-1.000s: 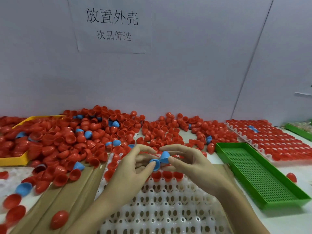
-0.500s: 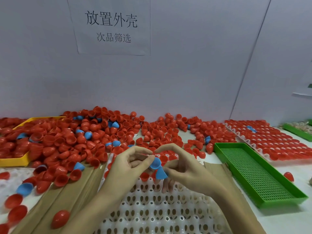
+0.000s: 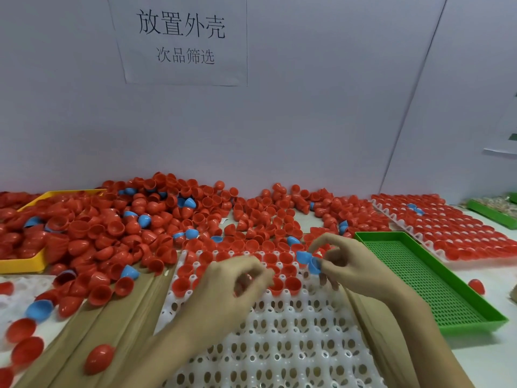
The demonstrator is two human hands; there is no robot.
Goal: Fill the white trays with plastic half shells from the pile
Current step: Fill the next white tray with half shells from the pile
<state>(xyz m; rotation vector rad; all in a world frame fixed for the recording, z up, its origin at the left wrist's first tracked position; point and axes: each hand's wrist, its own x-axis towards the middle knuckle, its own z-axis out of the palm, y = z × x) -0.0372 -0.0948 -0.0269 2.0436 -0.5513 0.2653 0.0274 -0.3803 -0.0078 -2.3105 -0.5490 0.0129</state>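
Blue half shells (image 3: 307, 261), apparently two nested or touching, are pinched between the thumb and fingertips of the right hand (image 3: 355, 264), held just above the far rows of the white tray (image 3: 279, 345); they are kept at the very fingertips, presumably so that one can be dropped open side up into a pocket. Remaining fingers of that hand are loosely curled above the pinch. The left hand (image 3: 232, 287) is seen blurred, its fingers curled over the tray just left of the blue shells; whether a red shell is gripped in it cannot be told, since seated red shells show right behind the fingers. Only the two or three rows beyond the fingertips are filled with red shells (image 3: 282, 259), while the pockets beneath the wrists are seen empty, so the filling is judged to be at an early stage. The pile (image 3: 140, 228) is spread beyond and to the left of the fingers, within easy reach for refills. A green tray (image 3: 419, 275) is lain just right of the right hand, possibly for rejects, and a filled tray (image 3: 461, 228) is set further right, beyond it
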